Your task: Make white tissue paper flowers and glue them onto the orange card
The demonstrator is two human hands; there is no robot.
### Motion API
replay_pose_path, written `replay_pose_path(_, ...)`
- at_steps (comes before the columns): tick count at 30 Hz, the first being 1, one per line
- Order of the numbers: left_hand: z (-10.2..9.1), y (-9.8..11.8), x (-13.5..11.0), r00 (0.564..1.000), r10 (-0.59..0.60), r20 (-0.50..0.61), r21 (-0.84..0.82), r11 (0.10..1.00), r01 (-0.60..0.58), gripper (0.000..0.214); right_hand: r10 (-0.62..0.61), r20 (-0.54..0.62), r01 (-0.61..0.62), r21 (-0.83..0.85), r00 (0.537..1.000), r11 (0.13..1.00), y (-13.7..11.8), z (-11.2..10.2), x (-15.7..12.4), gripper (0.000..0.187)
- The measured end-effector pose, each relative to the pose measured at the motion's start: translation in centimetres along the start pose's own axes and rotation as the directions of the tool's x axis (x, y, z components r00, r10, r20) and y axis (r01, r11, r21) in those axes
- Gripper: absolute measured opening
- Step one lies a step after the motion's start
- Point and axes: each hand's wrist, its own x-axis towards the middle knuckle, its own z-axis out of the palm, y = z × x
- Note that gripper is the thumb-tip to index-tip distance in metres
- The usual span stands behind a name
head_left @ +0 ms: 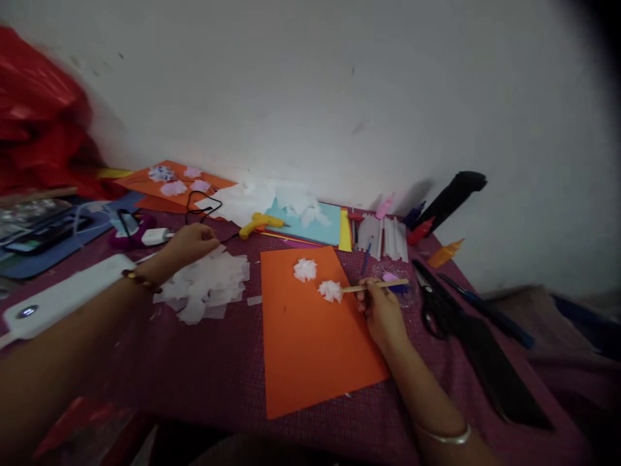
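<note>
In the head view my right hand [382,309] is closed around a flat wooden stick [353,288]. The stick's left end meets a ruffled white paper tuft [330,290] on an orange sheet [295,349]. A second white tuft [305,269] sits on the sheet just up and left of it. My left hand [196,241] hovers at the upper edge of a loose pile of thin white paper squares [206,285]. Its fingers are curled together, and whatever they hold is hidden.
A yellow glue gun [259,223] lies behind the orange sheet, beside light blue paper [327,220]. Black scissors [431,304] and a long black object [504,375] lie at right. A white power bank [68,298] is under my left forearm. Decorated orange paper [155,173] lies at back left.
</note>
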Motion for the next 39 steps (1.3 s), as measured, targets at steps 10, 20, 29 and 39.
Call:
replay_pose_path(10,1.2,12.9,-3.9,0.983,0.182,0.025,-0.804,0.588,-0.089,0.013,-0.278,0.285,0.371,-0.352,0.917,0.859,-0.7,0.0,-1.4,0.015)
replay_pose_path(20,14.2,15.3,-2.3,0.935,0.249,0.253,-0.955,0.217,0.2,0.021,-0.325,0.217,0.388,-0.393,0.92,0.834,-0.4,-0.9,-1.2,0.019)
replay_pose_path(29,14.0,13.6,-3.0,0.828,0.405,0.388,-0.888,0.405,0.218,0.017,-0.307,0.258,0.393,-0.423,0.916,0.817,-0.6,-0.1,-1.0,0.021)
replay_pose_path(39,13.8,12.9,-2.1,0.567,0.728,0.386,-0.821,0.551,-0.148,0.014,-0.277,0.164,0.316,-0.32,0.947,0.893,-0.4,-0.7,-0.7,0.022)
